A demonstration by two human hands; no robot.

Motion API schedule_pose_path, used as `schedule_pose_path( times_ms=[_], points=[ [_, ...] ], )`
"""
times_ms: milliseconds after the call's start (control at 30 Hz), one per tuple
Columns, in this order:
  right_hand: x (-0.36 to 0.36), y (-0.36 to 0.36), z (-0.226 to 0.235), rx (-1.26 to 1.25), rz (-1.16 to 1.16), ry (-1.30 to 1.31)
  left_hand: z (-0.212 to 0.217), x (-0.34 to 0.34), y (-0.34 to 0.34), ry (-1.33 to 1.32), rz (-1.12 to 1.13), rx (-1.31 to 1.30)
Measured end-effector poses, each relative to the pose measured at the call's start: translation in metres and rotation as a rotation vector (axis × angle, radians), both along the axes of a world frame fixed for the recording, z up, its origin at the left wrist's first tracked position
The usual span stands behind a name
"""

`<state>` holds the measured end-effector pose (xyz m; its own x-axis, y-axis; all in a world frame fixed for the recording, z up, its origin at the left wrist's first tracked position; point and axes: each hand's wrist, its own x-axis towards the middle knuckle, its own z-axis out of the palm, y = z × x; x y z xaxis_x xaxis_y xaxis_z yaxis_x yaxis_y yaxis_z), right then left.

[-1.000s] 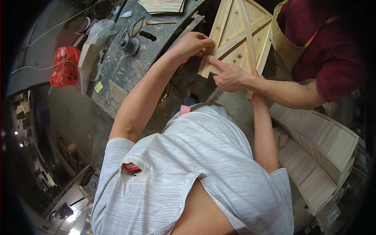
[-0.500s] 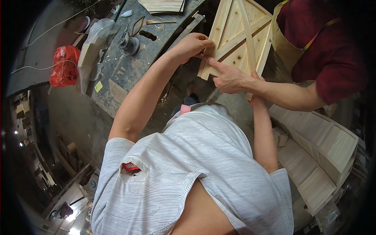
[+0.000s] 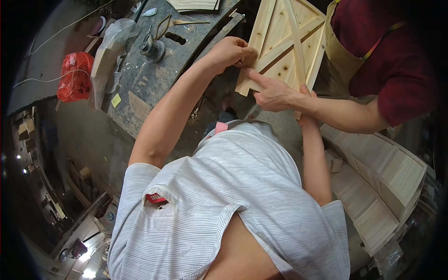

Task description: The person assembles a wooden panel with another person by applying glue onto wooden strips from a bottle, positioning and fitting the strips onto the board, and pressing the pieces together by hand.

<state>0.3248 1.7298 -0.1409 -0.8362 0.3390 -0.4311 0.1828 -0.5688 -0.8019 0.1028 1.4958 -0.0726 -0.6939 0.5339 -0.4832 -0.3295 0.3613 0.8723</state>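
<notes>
A pale wooden panel [image 3: 281,70] with crossed diagonal braces is held up, tilted, between me and a co-worker. My left hand [image 3: 232,52] is closed on its left edge, near the lower corner, with fingers curled over the frame strip. On the lower right side, my right hand [image 3: 308,119] grips the panel's bottom edge, its fingertips showing beside the diagonal brace. The co-worker's forearm passes over my right hand and hides part of it. That person's hand [image 3: 273,93] presses on the lower edge between my two hands.
Left lies a worn dark workbench [image 3: 140,77] bearing a sander-like tool [image 3: 152,50] and thin boards [image 3: 195,4]. Beyond are a red plastic bag [image 3: 74,76] and a plastic-wrapped piece [image 3: 108,58]. Pale wooden panelled units [image 3: 373,175] stand right. The co-worker in a tan apron [image 3: 340,58] stands close.
Almost nothing differs. The bench and the things on it sit slightly further left and higher in view; both my hands and the co-worker's hand keep their places on the panel.
</notes>
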Motion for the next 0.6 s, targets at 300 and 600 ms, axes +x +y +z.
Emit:
schedule_pose_path(
  times_ms=[300,600],
  points=[
    [-0.001,0.003,-0.002,0.01,0.001,0.002,0.002,0.0,0.0,0.033,-0.041,-0.007],
    [0.0,0.006,-0.011,0.016,0.001,-0.027,0.001,0.004,-0.002,0.038,-0.028,0.071]
  ],
)
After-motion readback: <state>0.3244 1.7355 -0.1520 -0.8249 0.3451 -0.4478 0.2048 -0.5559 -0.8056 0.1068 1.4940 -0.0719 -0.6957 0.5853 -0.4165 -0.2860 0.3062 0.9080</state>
